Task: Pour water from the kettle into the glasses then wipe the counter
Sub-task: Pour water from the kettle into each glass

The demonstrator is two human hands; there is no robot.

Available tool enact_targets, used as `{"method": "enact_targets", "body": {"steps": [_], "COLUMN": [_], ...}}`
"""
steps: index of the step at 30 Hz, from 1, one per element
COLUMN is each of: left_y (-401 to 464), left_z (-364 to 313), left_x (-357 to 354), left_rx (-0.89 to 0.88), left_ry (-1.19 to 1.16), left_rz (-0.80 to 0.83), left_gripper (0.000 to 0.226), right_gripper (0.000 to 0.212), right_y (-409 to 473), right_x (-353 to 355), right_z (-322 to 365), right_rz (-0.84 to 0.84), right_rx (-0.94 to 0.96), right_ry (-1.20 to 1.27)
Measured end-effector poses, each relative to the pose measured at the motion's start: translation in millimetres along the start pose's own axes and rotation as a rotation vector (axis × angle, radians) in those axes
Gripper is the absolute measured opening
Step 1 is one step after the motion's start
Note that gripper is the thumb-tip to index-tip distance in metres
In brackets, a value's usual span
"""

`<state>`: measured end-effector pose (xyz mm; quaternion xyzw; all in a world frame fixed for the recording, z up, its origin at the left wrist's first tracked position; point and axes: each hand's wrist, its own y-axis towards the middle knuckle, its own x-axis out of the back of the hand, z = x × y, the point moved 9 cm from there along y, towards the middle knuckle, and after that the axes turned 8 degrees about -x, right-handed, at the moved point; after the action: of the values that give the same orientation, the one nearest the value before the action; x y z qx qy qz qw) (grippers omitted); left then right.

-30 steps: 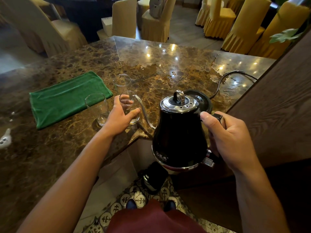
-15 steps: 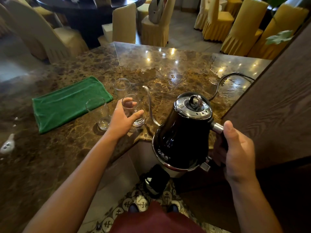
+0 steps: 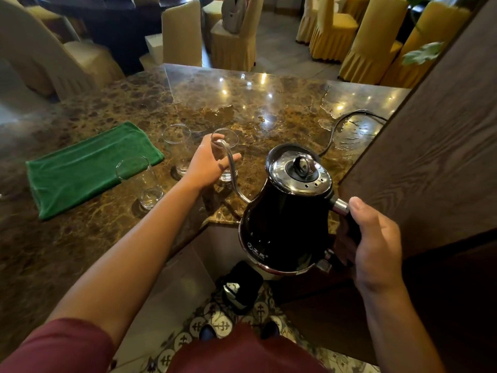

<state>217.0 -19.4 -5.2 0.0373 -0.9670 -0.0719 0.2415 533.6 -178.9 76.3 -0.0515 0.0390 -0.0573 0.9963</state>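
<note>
Marble counter [image 3: 269, 109]: green cloth [image 3: 88, 168] beside two free glasses [image 3: 176, 146].

Open table [image 3: 269, 103] lies beyond the glasses, bare to its far edge; the green cloth [image 3: 88, 165] covers the left part; two glasses [image 3: 139, 181] [image 3: 178, 146] stand between cloth and left hand [image 3: 207, 165]; wooden wall [image 3: 430, 130] and power cord [image 3: 347, 122] close the right side.
</note>
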Motion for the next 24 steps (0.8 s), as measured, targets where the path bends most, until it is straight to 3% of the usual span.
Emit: {"method": "enact_targets", "body": {"steps": [7, 11, 13, 15, 19, 24], "left_y": [0.2, -7.1, -14.0, -23.9, -68.8, -143.1], "left_z": [8.0, 13.9, 12.2, 11.8, -0.6, -24.6], "left_x": [-5.1, -6.4, -7.2, -1.0, 13.0, 24.3], "left_rx": [0.018, 0.086, 0.099, 0.105, 0.070, -0.134], "left_ry": [-0.004, -0.077, -0.134, -0.157, -0.028, 0.217], "left_rz": [-0.036, 0.000, 0.029, 0.005, -0.062, -0.128], "left_gripper": [0.070, 0.113, 0.120, 0.107, 0.067, 0.035], "right_gripper": [0.041, 0.058, 0.055, 0.043, 0.043, 0.040], "right_y": [0.3, -0.2, 0.3, 2.3, 1.9, 5.4], "right_x": [1.2, -3.6, -6.0, -6.5, -14.5, -20.0], "right_z": [-1.3, 4.1, 7.0, 7.7, 13.3, 18.0], "right_rz": [0.003, 0.054, 0.062, 0.054, 0.083, 0.113], "right_rx": [-0.002, 0.035, 0.035, 0.035, 0.040, 0.057], "right_ry": [-0.014, -0.006, 0.005, 0.020, 0.056, 0.052]}}
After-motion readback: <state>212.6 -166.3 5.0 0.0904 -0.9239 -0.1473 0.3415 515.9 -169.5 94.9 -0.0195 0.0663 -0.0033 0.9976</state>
